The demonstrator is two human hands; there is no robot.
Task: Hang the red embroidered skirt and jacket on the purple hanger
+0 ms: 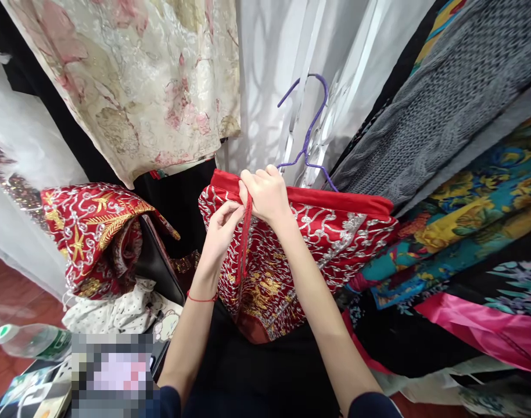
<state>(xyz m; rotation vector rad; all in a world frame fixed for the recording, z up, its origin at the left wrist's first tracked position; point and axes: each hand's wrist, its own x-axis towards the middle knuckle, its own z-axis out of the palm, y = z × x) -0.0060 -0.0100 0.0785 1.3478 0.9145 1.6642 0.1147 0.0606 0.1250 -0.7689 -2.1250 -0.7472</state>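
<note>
A red skirt (330,232) with silver and gold embroidery hangs in front of me, its plain red waistband (341,200) running across the top. My right hand (263,194) is closed on the waistband left of its middle. From beneath its fingers a thin red drawstring (244,244) drops down the skirt's front. Just below and to the left, my left hand (224,229) pinches at the drawstring, its fingertips close to the right hand; the exact grip is partly hidden. Behind the waistband rises a purple hanger (308,136), its lower part covered by the skirt.
A cream floral garment (161,87) hangs at upper left. On the right hang a grey knit (448,87) and several patterned clothes. Another red embroidered cloth (95,232) lies over a chair-like support at left. A plastic bottle (34,341) and a blurred patch (112,374) are at lower left.
</note>
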